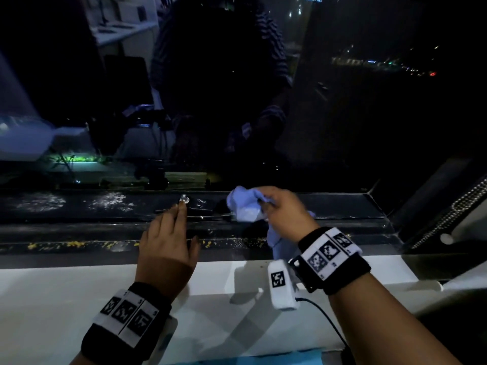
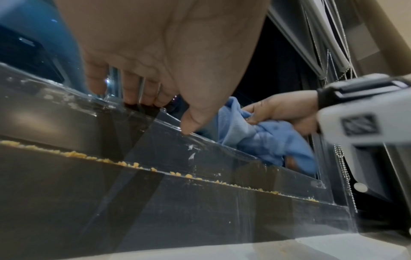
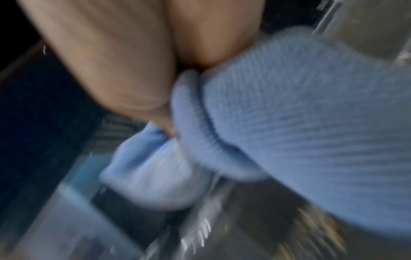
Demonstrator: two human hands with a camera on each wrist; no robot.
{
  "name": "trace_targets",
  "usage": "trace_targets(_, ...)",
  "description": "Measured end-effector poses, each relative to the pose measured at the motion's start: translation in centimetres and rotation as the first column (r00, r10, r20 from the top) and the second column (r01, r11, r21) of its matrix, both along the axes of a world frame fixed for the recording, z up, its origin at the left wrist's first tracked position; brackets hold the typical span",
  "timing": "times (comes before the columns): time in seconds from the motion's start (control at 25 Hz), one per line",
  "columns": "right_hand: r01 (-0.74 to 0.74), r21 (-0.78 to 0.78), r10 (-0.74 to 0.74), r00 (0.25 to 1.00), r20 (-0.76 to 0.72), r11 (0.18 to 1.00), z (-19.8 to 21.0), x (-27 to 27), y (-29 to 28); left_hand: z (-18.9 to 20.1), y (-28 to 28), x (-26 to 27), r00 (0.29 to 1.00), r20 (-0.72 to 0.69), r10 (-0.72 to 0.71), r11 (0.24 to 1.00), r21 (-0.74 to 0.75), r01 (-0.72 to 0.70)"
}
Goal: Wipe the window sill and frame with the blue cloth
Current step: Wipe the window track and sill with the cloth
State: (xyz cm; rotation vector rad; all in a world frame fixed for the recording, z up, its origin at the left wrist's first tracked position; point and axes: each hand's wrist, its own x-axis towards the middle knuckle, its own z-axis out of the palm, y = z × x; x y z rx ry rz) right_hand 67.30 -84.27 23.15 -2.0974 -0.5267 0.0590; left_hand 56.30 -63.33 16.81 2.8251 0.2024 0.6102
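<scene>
The cloth (image 1: 247,206) is bunched in the right hand (image 1: 287,212), whose grip pinches it just above the dark frame (image 1: 329,206), right of a small knob (image 1: 184,199). The left hand (image 1: 168,246) lies spread, fingertips (image 1: 181,206) near the knob. Yellow crumbs (image 1: 71,244) line the frame's near edge; the white sill (image 1: 52,299) lies nearer.

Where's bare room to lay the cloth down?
The white sill ledge left of the left hand is bare. Crowded: dark frame centre, where the right hand grips the crumpled blue cloth; yellow crumbs line the track.
</scene>
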Motion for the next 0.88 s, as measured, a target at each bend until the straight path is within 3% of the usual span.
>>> trace_targets(0.04, 0.073, 0.039, -0.074, 0.996, 0.049, 0.997, 0.3, 0.7, -0.4, 0.0, 0.0, 0.0, 1.000, -0.007, -0.002, 1.000, 0.005, 0.002)
trace_targets(0.12, 0.174, -0.048, -0.164, 0.971, 0.173, 0.984, 0.2, 1.7, -0.4, 0.0, 0.0, 0.0, 1.000, -0.018, 0.003, 1.000, 0.016, -0.003)
trace_targets(0.28, 0.163, -0.470, -0.032, 0.961, 0.275, 0.867, -2.9, 1.3, 1.8, 0.1, 0.1, -0.1, 1.000, -0.018, 0.006, 0.999, 0.038, -0.005)
trace_targets(0.44, -0.046, -0.423, 0.177, 0.944, 0.278, 0.905, -2.9, -0.6, 2.4, 0.0, 0.3, -0.1, 1.000, -0.018, 0.005, 0.999, 0.050, -0.004)
trace_targets(0.56, -0.174, -0.357, 0.237, 0.961, 0.141, 0.918, -0.9, -1.7, 1.2, -0.1, 0.3, -0.1, 1.000, -0.012, 0.005, 0.999, 0.048, -0.005)
trace_targets(0.64, -0.091, -0.223, 0.118, 0.987, 0.113, 0.971, 0.3, -1.0, 0.2, -0.1, 0.4, -0.1, 1.000, -0.015, 0.007, 0.998, 0.059, -0.006)
trace_targets(0.72, 0.067, -0.162, -0.030, 0.975, 0.220, 0.985, 0.7, 0.4, 0.2, -0.1, 0.4, -0.1, 1.000, -0.022, 0.006, 0.998, 0.069, -0.004)
trace_targets(0.88, 0.109, -0.438, 0.028, 0.955, 0.295, 0.893, -2.0, -0.1, 2.9, -0.3, 0.5, -0.1, 1.000, -0.014, -0.010, 0.998, 0.065, 0.011)
